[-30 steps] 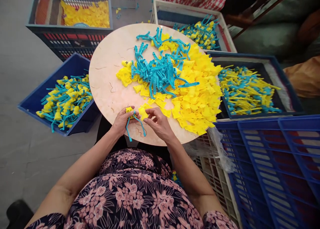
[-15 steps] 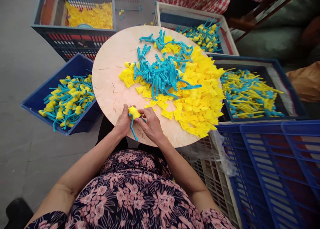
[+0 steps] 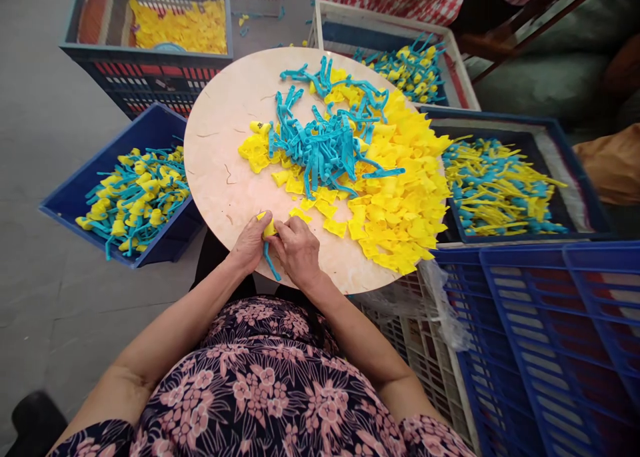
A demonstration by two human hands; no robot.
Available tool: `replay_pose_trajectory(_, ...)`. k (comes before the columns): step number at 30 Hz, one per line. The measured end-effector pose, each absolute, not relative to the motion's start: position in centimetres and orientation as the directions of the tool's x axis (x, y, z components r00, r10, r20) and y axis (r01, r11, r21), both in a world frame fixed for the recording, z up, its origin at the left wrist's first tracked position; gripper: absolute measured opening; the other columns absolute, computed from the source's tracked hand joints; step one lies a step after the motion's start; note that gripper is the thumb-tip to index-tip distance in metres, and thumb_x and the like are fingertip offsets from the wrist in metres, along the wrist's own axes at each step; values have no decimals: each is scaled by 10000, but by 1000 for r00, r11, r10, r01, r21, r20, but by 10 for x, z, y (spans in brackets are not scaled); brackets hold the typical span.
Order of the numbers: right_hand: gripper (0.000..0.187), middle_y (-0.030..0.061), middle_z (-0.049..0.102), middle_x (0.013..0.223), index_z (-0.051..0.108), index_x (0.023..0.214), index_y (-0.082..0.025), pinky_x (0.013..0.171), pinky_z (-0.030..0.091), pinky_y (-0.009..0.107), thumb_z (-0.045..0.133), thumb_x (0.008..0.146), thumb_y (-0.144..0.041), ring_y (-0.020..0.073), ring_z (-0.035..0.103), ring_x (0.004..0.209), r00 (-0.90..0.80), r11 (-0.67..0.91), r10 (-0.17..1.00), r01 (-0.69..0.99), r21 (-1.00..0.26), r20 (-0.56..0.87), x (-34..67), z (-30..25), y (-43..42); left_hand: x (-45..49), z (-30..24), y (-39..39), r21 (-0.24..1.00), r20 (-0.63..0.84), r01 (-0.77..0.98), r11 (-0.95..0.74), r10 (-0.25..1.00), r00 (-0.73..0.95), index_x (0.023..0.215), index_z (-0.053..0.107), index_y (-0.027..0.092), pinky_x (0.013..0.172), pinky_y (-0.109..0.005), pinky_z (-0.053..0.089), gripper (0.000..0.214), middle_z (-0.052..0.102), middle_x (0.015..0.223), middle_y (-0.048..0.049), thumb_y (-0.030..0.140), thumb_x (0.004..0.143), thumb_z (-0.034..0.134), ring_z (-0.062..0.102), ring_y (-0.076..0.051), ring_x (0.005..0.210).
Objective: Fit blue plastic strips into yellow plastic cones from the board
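A blue plastic crate [image 3: 100, 156] on the grey floor [image 3: 45, 177] at far left holds a pile of joined yellow-and-blue plastic pieces [image 3: 135, 200], and a crate of loose yellow cut pieces [image 3: 177, 24] sits behind it. At the near edge of a round pale bench [image 3: 215, 177], the worker's left hand [image 3: 249, 244] and right hand [image 3: 299, 252] meet over a small yellow plastic piece [image 3: 269, 228]. The fingers [image 3: 295, 234] of both hands are clamped on it, hiding most of it, just above the bench top. A blue plastic strip [image 3: 271, 260] hangs below it toward the rim. With so little of the piece exposed, a slip of the fingers could send it over the nearby edge, and the dangling strip could snag on a hand. To the right, a tangled heap of blue strips [image 3: 320, 147] lies on a spread of yellow cut shapes [image 3: 395, 190] reaching the rim, where a brushing forearm could push pieces off. Those would fall toward the dark crate of yellow-and-blue parts [image 3: 500, 184] or the blue crate [image 3: 550, 247] at lower right, mixing loose pieces in with other parts.
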State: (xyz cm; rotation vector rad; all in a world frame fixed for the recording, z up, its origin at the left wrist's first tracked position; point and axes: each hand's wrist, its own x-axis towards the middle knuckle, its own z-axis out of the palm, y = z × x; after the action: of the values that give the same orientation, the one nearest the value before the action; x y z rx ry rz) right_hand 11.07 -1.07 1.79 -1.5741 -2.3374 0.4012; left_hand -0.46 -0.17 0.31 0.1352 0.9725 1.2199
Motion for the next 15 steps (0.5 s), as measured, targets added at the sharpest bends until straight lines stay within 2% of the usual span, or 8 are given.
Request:
replay_pose_trajectory(2, 258, 101, 588, 942, 664, 1086, -199, 765, 433, 323, 469, 985, -333, 235, 508, 909, -390, 399, 915, 841, -365, 102, 111, 18, -10, -6, 2, -1, 557, -552, -733, 390, 833, 24, 828, 631, 145, 650, -167, 477, 225, 627, 732, 38, 225, 711, 806, 599, -71, 675)
replay_pose_trajectory(5, 257, 100, 604, 953, 654, 1137, -203, 759, 422, 317, 450, 992, -262, 229, 509, 917, -475, 476, 875, 813, -336, 90, 115, 19, -4, -11, 3, 2, 525, -583, -731, 435, 810, 64, 797, 636, 132, 608, -163, 475, 153, 635, 711, 23, 156, 726, 770, 584, -67, 631)
replay_pose_trajectory(10, 262, 77, 610, 961, 667, 1120, -204, 736, 408, 286, 440, 991, -216, 194, 533, 879, -559, 533, 828, 759, -373, 46, 127, 23, 10, -16, 10, 6, 522, -604, -675, 521, 785, 140, 735, 633, 110, 634, -229, 544, 103, 642, 700, -10, 140, 781, 721, 608, -102, 628)
replay_pose_trajectory(15, 262, 75, 609, 922, 685, 1047, -203, 714, 390, 291, 430, 990, -228, 195, 522, 851, -544, 529, 837, 773, -350, 63, 126, 25, 10, -13, 13, 5, 500, -625, -683, 532, 768, 140, 748, 630, 124, 591, -216, 538, 114, 631, 665, -1, 174, 821, 704, 598, -98, 594)
